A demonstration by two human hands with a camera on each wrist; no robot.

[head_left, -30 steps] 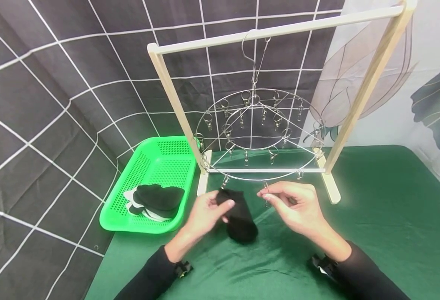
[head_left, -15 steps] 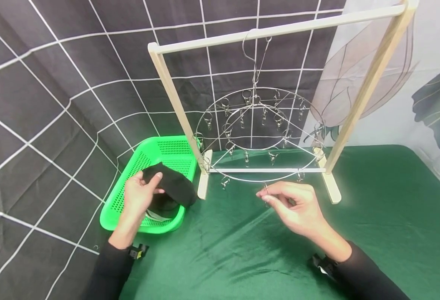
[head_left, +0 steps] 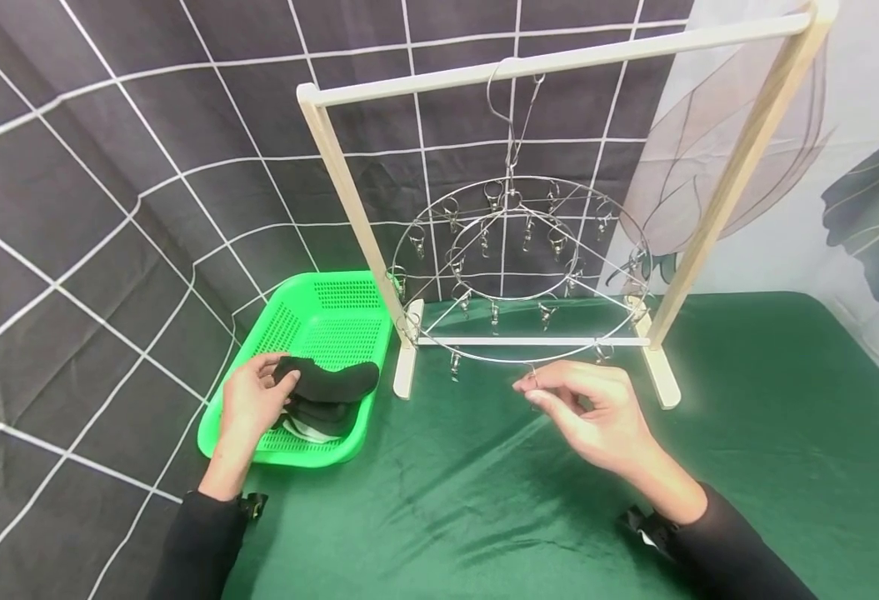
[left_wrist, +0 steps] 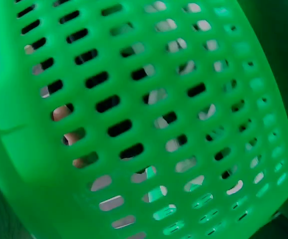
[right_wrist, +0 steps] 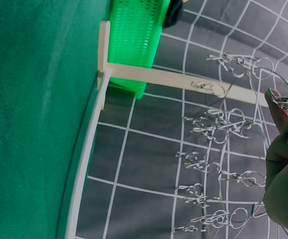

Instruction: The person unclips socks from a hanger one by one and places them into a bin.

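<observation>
In the head view, my left hand (head_left: pixel 247 404) grips a black sock (head_left: pixel 337 383) by its end, low over the green basket (head_left: pixel 342 329). Beneath that sock lies a small pile of black and white socks (head_left: pixel 322 418). The basket's slotted wall (left_wrist: pixel 14 99) fills the left wrist view and hides most of that hand. At the front of the round wire hanger (head_left: pixel 499 361), my right hand (head_left: pixel 589 412) pinches a metal clip (right_wrist: pixel 283 103) between thumb and fingertips. No sock is in that clip.
A wooden rack (head_left: pixel 731 175) stands on the green cloth (head_left: pixel 769 400), the hanger hooked over its top bar (head_left: pixel 424 82). Several clips dangle from both hanger rings. The basket sits close against the rack's left foot (head_left: pixel 405 367). Behind is a dark gridded backdrop (head_left: pixel 259 208).
My left hand has carried the black sock from below the hanger leftward to the basket and lowered it onto the other socks. My right hand has stayed on its clip.
</observation>
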